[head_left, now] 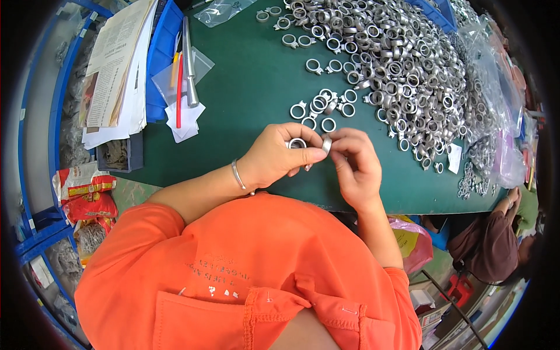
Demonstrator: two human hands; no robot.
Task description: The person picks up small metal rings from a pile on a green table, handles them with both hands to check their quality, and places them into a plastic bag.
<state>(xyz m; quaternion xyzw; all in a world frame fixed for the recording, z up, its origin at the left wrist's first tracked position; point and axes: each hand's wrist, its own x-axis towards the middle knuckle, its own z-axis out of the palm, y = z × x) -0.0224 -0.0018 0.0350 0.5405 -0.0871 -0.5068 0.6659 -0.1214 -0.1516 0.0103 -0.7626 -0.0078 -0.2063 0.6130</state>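
Observation:
My left hand [269,150] is closed, with a silver metal ring [326,144] pinched between its thumb and forefinger. A second metal ring [297,142] sits inside that same hand, partly covered by the fingers. From the other side, my right hand [358,166] is closed with its fingertips on the pinched ring. Just beyond the hands lies a small group of loose rings [328,124] with little tabs. Farther off to the right spreads a large heap of similar rings [396,76].
The work rests on a green tabletop [245,76]. At left are a blue bin [161,58], stacked papers [114,64], a metal rod [189,64] and a red pen [179,90]. Plastic bags [501,111] lie at right. Another person [487,245] is at the far right.

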